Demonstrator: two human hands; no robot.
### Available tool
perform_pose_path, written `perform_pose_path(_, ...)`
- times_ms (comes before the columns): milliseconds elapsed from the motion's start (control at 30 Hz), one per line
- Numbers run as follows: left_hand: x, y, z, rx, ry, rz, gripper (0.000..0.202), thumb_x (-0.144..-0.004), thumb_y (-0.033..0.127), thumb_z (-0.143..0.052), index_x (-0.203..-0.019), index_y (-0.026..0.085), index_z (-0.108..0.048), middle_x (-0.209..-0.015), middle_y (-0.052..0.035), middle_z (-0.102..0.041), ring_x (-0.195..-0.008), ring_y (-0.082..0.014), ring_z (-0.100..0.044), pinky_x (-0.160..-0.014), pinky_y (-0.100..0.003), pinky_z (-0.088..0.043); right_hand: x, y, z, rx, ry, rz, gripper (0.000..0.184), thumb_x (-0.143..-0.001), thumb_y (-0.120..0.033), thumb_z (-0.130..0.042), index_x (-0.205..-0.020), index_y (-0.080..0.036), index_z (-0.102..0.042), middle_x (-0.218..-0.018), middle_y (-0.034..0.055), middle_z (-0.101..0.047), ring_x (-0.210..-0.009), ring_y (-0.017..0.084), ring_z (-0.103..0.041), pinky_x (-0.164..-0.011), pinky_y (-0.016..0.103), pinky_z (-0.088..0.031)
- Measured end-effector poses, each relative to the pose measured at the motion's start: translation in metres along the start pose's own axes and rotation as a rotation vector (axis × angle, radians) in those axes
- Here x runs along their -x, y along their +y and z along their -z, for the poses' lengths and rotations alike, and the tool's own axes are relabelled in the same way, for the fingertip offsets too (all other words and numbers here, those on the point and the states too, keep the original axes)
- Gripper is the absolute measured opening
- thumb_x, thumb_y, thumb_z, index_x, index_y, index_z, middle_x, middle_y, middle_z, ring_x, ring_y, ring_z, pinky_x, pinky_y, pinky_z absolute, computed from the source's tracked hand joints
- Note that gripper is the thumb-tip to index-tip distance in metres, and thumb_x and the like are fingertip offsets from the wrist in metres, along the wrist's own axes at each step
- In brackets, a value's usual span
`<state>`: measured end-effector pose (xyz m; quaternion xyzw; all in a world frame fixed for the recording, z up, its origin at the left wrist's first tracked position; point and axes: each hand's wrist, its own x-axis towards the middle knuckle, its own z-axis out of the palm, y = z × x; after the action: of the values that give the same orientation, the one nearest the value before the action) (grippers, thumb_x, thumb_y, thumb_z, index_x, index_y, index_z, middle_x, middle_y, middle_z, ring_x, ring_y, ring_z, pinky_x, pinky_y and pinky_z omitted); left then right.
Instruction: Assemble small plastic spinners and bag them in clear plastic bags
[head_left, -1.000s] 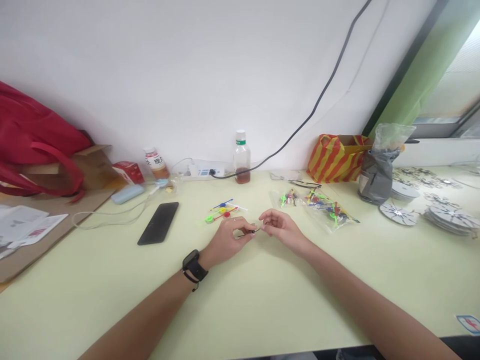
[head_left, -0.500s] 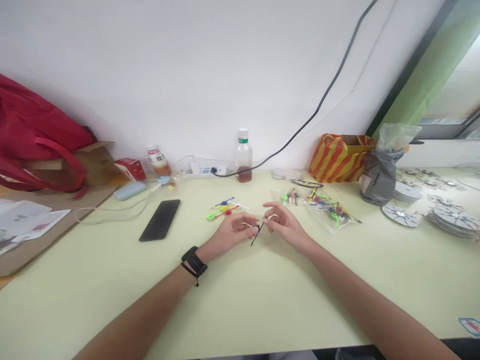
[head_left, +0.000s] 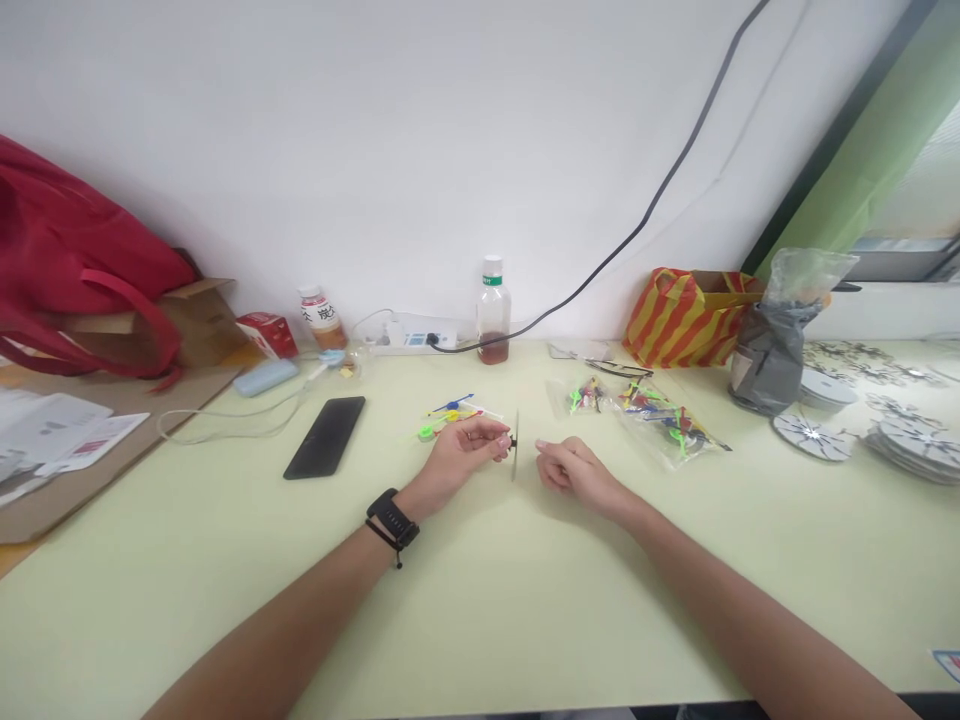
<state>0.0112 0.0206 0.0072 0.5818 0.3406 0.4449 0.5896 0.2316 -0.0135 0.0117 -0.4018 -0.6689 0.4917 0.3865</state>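
A small black plastic spinner arrow is pinched by its hub between the thumb and fingertips of my left hand. Its thin pointer stands roughly upright and is blurred, as if turning. My right hand is a short way to the right, apart from the arrow, fingers curled in and no object showing in them. Just behind my left hand lies a loose group of coloured spinner arrows in blue, yellow, white and green, partly covered by the hand. Clear plastic bags of similar coloured pieces lie beyond my right hand.
A black phone lies at left, near a white cable and a pale blue case. Against the wall stand a drink bottle, a power strip and a striped bag. Stacked discs are at far right.
My right hand has let go of the black spinner arrow, drawn away to the right and curled its fingers. The pointer has swung from slanted to upright and blurred. The view has shifted slightly.
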Motion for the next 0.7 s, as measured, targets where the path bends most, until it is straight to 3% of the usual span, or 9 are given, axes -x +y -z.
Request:
perform_pose_path(67,-0.001,-0.001,0.000,-0.004,0.007,0.002,0.031,-0.081,0.037,-0.087,-0.102,0.016,-0.078,-0.091,-0.0049,-0.073,-0.076,-0.0135,-0.066,-0.078,-0.030,-0.056,-0.001,-0.002,0.003,-0.051,-0.021,-0.008,0.072,-0.099,-0.071,-0.043,-0.045,-0.023,-0.037,-0.052,0.0010,-0.040,-0.056,0.016,-0.043,-0.062,0.035,-0.040)
perform_pose_path(200,0.000,-0.002,0.000,-0.033,-0.005,0.027,0.035,-0.081,0.042,-0.085,-0.102,0.016,-0.077,-0.091,-0.0061,-0.073,-0.078,-0.0155,-0.068,-0.077,-0.030,-0.057,-0.003,-0.004,0.010,-0.046,0.091,0.031,0.068,-0.097,-0.074,-0.045,-0.055,-0.021,-0.056,-0.060,0.0027,-0.052,-0.060,0.017,-0.047,-0.064,0.035,-0.038)
perform_pose_path(333,0.000,-0.002,0.001,-0.011,-0.054,0.076,0.035,-0.087,0.047,-0.079,-0.098,0.013,-0.076,-0.086,-0.0073,-0.073,-0.077,-0.0154,-0.068,-0.076,-0.028,-0.056,-0.005,0.000,0.013,-0.012,0.133,-0.021,0.068,-0.097,-0.075,-0.045,-0.058,-0.020,-0.059,-0.061,0.0028,-0.055,-0.060,0.017,-0.047,-0.063,0.033,-0.037)
perform_pose_path(500,-0.002,-0.002,0.004,0.201,-0.068,0.185,0.035,-0.092,0.048,-0.075,-0.096,0.013,-0.074,-0.091,-0.0084,-0.074,-0.075,-0.0127,-0.068,-0.073,-0.024,-0.055,-0.006,0.004,0.011,0.017,0.145,-0.067,0.067,-0.097,-0.074,-0.045,-0.059,-0.021,-0.060,-0.061,0.0025,-0.056,-0.062,0.017,-0.049,-0.064,0.033,-0.038)
perform_pose_path(700,-0.006,0.002,0.010,0.442,0.047,0.295,0.029,-0.097,0.042,-0.071,-0.096,0.012,-0.071,-0.086,-0.0073,-0.074,-0.072,-0.0097,-0.068,-0.069,-0.018,-0.057,-0.007,0.004,0.010,0.025,0.139,-0.130,0.066,-0.097,-0.072,-0.047,-0.059,-0.020,-0.062,-0.060,0.0019,-0.055,-0.060,0.016,-0.049,-0.062,0.031,-0.038)
